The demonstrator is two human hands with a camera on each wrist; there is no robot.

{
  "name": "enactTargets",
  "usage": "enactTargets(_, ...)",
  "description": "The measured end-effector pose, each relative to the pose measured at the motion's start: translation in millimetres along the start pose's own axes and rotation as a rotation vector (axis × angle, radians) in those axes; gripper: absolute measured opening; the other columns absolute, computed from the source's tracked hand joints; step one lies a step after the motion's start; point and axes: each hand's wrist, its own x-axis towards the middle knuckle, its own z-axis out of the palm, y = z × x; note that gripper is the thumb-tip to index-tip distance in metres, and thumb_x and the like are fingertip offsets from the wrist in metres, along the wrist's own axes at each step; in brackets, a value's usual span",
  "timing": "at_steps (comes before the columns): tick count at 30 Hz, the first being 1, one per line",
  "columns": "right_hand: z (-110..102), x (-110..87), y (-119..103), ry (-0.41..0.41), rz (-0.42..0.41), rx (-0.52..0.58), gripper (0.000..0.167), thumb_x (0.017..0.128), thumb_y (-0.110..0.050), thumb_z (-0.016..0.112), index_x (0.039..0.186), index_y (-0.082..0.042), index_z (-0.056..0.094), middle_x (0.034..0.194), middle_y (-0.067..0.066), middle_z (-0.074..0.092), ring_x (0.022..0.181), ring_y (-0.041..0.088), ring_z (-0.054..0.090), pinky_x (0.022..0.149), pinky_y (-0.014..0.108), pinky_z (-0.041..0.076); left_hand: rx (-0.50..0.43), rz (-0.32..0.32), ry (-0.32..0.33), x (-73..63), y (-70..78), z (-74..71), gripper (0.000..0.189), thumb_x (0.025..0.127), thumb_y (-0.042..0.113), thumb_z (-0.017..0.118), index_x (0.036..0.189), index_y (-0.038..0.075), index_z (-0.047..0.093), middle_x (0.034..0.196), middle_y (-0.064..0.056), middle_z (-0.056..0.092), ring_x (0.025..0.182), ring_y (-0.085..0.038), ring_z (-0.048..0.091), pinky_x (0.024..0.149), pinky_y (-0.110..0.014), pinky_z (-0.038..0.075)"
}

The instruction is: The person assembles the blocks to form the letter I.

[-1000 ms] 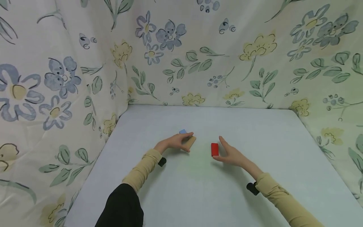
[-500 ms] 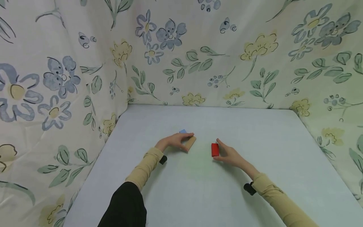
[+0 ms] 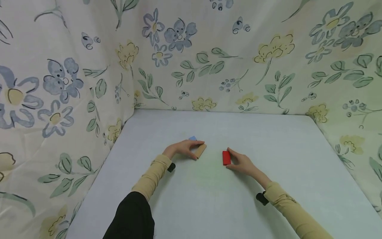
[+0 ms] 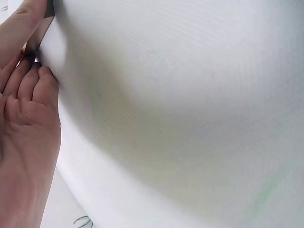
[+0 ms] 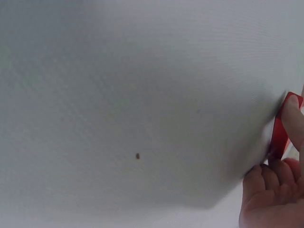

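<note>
My left hand (image 3: 184,148) pinches a tan wooden block (image 3: 201,151) at its two ends, thumb at the near end and fingers at the far end. In the left wrist view a sliver of the wooden block (image 4: 43,32) shows between thumb and curled fingers. Just behind this hand lies a small blue block (image 3: 192,138), partly covered by it. To the right, my right hand (image 3: 243,164) holds a red block (image 3: 226,158) by its near and far ends. The right wrist view shows the thumb on one end of the red block (image 5: 279,132).
Both blocks are over a white table (image 3: 206,205), with a gap between them. A floral curtain (image 3: 191,76) closes off the back and both sides. Each wrist wears a small black camera; the right camera (image 3: 262,199) hangs below the sleeve.
My right thumb and fingers have drawn in onto the ends of the red block. The left thumb has moved in against the wooden block. Both blocks stay nearly where they were.
</note>
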Motion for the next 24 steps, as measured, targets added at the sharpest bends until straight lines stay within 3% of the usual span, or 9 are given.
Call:
enactTargets(14, 0.9, 1.3, 3.5, 0.075, 0.012, -0.030, 0.070, 0.076, -0.019, 0.079, 0.136, 0.001, 0.048, 0.135, 0.024, 0.052, 0.124, 0.043, 0.048, 0.099, 0.055, 0.043, -0.004, -0.031, 0.064, -1.2, 2.3, 3.0, 0.081, 0.077, 0.024, 0.080, 0.146, 0.016, 0.038, 0.152, -0.003, 0.037, 0.142, -0.019, 0.031, 0.117, -0.037, 0.026)
enactTargets(24, 4.3, 2.7, 6.2, 0.104, 0.040, -0.011, 0.073, 0.074, -0.023, 0.081, 0.136, -0.003, 0.050, 0.135, 0.022, 0.053, 0.125, 0.041, 0.048, 0.100, 0.055, 0.042, -0.039, -0.041, 0.081, -2.7, 3.8, 4.7, 0.081, 0.075, 0.021, 0.081, 0.145, 0.016, 0.040, 0.151, -0.003, 0.039, 0.141, -0.017, 0.032, 0.116, -0.034, 0.027)
